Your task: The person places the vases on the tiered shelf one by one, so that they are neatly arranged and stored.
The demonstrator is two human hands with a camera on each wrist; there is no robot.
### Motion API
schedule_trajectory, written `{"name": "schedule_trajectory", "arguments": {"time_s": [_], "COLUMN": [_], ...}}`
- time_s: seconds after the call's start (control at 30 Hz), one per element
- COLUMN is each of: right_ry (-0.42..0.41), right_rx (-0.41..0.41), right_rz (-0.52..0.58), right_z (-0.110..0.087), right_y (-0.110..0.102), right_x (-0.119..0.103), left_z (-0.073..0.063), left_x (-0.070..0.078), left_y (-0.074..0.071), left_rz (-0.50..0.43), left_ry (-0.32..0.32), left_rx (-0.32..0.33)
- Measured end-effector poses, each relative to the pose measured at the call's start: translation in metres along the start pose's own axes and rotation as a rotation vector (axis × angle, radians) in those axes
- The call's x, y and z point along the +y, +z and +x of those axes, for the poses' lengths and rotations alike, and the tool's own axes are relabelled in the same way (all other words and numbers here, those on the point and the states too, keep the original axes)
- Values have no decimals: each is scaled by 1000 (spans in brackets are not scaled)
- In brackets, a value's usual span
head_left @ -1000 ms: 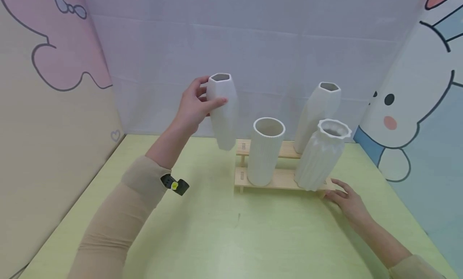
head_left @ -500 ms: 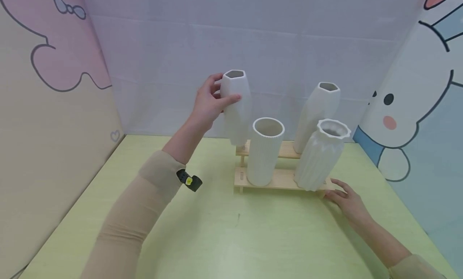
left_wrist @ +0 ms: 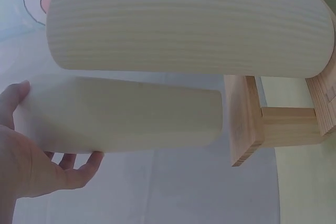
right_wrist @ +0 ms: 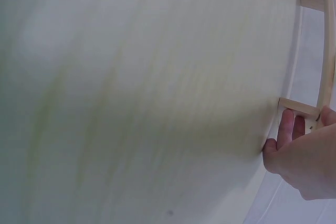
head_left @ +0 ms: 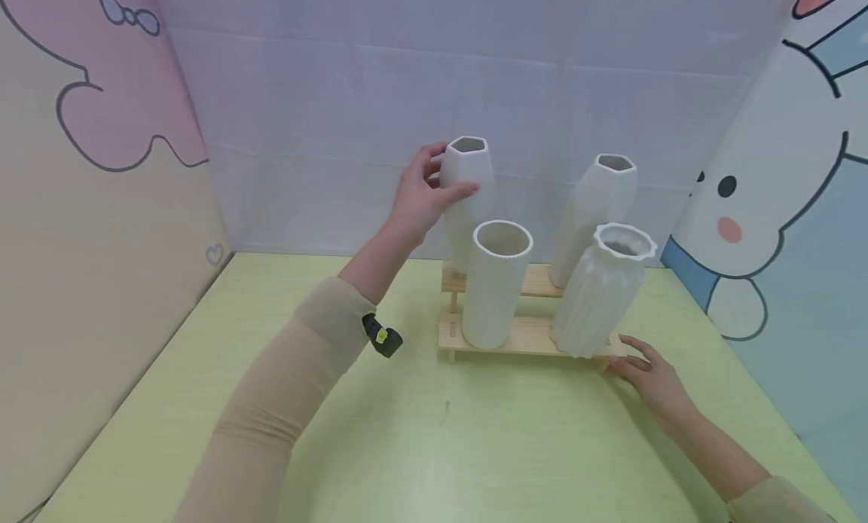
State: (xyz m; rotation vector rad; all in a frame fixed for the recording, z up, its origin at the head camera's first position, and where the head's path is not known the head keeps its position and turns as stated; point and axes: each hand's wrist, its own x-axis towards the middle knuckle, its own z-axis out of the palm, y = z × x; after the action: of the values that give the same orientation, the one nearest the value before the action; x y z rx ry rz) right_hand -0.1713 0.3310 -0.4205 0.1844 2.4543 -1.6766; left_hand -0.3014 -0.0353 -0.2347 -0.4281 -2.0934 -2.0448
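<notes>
My left hand [head_left: 420, 197] grips a white faceted vase [head_left: 468, 163] around its upper part, thumb across the front. The vase is upright behind a ribbed cylindrical vase [head_left: 493, 297], which hides its lower part in the head view. In the left wrist view the base of the faceted vase [left_wrist: 136, 116] sits close over the upper tier [left_wrist: 244, 124] of a two-tier wooden stand. At the right end of the stand's lower tier [head_left: 532, 334], my right hand [head_left: 654, 383] pinches the corner, its fingers near the leg in the right wrist view.
A second faceted vase [head_left: 597, 195] stands at the right of the upper tier. In front of it, a pleated vase with a wavy rim [head_left: 597, 301] is on the lower tier. The stand rests on a pale green table [head_left: 407, 448], with a grey-white cloth [head_left: 325, 116] behind.
My left hand has carried the faceted vase rightward from beside the stand to over the left part of its upper tier, lowering it slightly at the end. My right hand stays put.
</notes>
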Motion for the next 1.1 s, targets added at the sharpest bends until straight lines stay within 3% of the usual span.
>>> {"name": "schedule_trajectory", "arguments": {"time_s": [0.73,1.1], "right_ry": [2,-27], "right_rx": [-3,-8], "right_rz": [9,49], "right_z": [1,1], "right_y": [-2,-1], "right_x": [2,2], "left_z": [8,9], "left_x": [-13,-14], "left_y": [28,30], "left_rz": [40,64], "left_ry": [-32,-31], "left_rx": [-76,-101]}}
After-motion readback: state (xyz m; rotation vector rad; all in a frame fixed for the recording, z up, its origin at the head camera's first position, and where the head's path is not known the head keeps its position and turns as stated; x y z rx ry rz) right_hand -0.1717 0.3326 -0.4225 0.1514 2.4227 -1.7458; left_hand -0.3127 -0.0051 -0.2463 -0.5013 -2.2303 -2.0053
